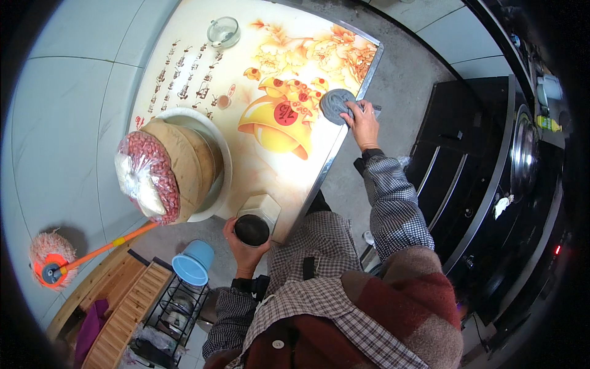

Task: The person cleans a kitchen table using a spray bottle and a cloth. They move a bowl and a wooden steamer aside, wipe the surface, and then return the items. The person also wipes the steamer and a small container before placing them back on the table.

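My left hand (246,249) is curled around a faceted jar (265,207) with a black lid (252,230), at the near corner of the table. The jar leans toward me, and its pale contents show through the side. At the table's right edge, my right hand (362,123) grips a bunched grey cloth (337,106) lying on the tabletop. Under both is a table (272,177) with a printed flower and gold-ingot pattern and a metal-trimmed edge.
A white basin (223,184) holds round wooden boards (184,161), topped by a clear bag of peanuts (156,170). A glass cup (224,32) and a small cap (224,102) are farther back. An orange-handled mop (108,246), a blue bucket (193,263) and a wire rack (177,304) stand lower left.
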Demonstrator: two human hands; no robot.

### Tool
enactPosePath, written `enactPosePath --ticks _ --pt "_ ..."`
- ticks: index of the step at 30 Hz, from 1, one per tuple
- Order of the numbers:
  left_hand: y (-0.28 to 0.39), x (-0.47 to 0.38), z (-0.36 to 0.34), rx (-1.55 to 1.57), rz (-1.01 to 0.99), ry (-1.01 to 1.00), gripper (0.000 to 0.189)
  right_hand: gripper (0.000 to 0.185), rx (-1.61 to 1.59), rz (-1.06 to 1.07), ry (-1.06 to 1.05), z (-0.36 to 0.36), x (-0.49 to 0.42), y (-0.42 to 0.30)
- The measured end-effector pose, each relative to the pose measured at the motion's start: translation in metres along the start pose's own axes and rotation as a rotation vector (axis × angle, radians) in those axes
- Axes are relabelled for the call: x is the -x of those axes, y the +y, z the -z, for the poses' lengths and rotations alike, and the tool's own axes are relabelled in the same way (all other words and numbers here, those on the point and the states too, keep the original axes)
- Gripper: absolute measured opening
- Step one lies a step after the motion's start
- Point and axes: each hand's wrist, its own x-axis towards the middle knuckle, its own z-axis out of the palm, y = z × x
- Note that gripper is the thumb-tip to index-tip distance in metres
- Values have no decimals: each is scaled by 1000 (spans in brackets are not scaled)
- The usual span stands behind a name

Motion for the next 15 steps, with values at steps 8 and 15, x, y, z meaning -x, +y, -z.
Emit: enactPosePath --ticks 8,15 --pt "3 -4 -12 48 44 -17 96 27 -124 562 -430 -4 141 -116" --pt "19 -14 -19 -7 -43 -6 97 26 -226 654 -173 -38 -28 -62"
